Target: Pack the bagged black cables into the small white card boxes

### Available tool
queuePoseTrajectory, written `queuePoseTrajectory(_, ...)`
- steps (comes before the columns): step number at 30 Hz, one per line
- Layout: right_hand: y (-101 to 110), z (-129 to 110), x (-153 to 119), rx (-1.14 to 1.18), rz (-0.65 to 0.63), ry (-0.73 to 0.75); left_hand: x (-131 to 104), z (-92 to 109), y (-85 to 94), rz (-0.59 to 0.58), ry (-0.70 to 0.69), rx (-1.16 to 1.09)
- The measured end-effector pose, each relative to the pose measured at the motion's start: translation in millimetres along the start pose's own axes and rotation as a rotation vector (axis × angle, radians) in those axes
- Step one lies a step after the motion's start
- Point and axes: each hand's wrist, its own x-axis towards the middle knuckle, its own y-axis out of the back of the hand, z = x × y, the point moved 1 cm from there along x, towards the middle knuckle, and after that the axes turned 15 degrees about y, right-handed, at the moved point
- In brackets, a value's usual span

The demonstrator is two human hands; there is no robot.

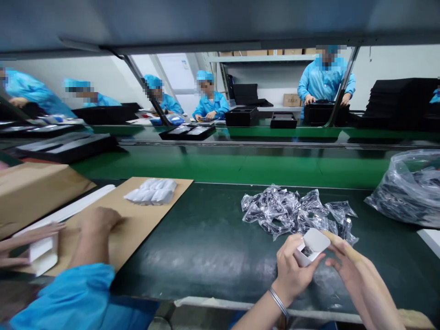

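Observation:
My left hand (292, 263) is closed around a small white box (308, 255), holding it tilted above the bench. The lid flap of the box stands up, and something dark in clear wrapping shows inside. Close by on the right, my right hand (354, 266) has its fingers stretched out along the flap's edge. Its thumb stays apart from the fingers, below the flap. Just beyond the box lies a pile of dark items in clear plastic bags (282, 208). What exactly these items are is hard to make out.
A large clear bag (412, 188) of dark items stands at right. To the left, a co-worker's hands and blue sleeve (68, 298) are over a cardboard sheet (134, 238) with white packets (153, 191) and another white box (44, 256). Behind runs a green belt (223, 167).

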Motion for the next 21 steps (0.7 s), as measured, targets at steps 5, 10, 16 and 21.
queuePoseTrajectory(5,0,-13,8,-0.412,-0.164,0.209,-6,1,-2.7,0.001,0.006,0.028)
queuePoseTrajectory(10,-9,-22,0,-0.626,-0.241,0.496,-10,1,-1.4,-0.023,0.021,0.052)
queuePoseTrajectory(16,-20,-18,-7,-0.689,-0.157,0.751,-13,3,-2.0,-0.039,0.021,0.022)
queuePoseTrajectory(21,-23,-14,-13,-0.812,-0.145,0.844,-12,5,-2.2,-0.075,0.040,0.000)
